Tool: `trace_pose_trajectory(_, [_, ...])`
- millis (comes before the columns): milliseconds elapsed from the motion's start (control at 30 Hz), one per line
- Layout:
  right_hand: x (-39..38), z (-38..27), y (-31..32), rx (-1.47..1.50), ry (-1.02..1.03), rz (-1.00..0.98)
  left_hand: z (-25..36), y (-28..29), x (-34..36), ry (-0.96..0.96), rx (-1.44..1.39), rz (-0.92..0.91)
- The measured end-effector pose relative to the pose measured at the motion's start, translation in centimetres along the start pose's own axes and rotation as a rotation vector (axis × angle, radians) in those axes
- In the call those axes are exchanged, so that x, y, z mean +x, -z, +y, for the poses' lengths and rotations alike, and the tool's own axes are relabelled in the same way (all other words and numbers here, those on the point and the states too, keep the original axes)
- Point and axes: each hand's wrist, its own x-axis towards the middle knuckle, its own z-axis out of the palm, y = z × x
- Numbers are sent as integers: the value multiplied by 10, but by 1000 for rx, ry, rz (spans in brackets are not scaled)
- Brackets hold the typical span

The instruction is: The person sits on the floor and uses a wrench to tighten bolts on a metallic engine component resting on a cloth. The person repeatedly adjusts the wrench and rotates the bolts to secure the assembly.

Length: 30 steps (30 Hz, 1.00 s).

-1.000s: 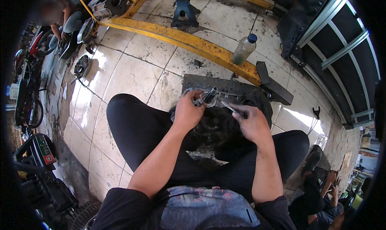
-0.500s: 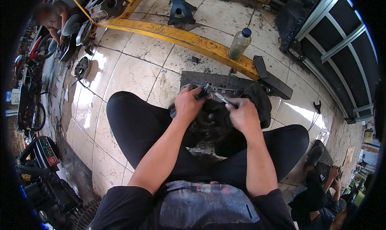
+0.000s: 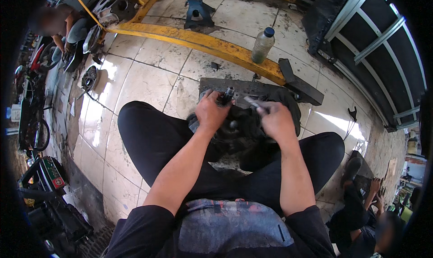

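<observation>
Our left hand [image 3: 211,111] is wrapping around a dark metal shaft [image 3: 228,94] with a shiny tip, out in front of our lap. Meanwhile our right hand [image 3: 277,122] is gripping a slim pale metal tool [image 3: 251,101] near it

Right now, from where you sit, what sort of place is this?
Probably a motorcycle repair workshop: what look like motorcycles line the left side, a blue jack stand is on the grimy tiled floor, and the left hand holds a metal part.
</observation>
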Motion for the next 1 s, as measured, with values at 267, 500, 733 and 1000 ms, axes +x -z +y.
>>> trace_pose_trajectory(267, [9, 6, -21, -49, -50, 169, -2, -5, 1, 12, 58, 12])
trace_pose_trajectory(500, [-22, -32, -26, -14, 40, 13, -1, -1, 1, 5, 40, -4])
trace_pose_trajectory(733, [-12, -22, -26, -71, -22, 97, 3, -2, 2, 68, 67, -53])
trace_pose_trajectory(1000, [-14, -22, -20, -61, 13, 117, 6, 1, 3, 97, 67, -88])
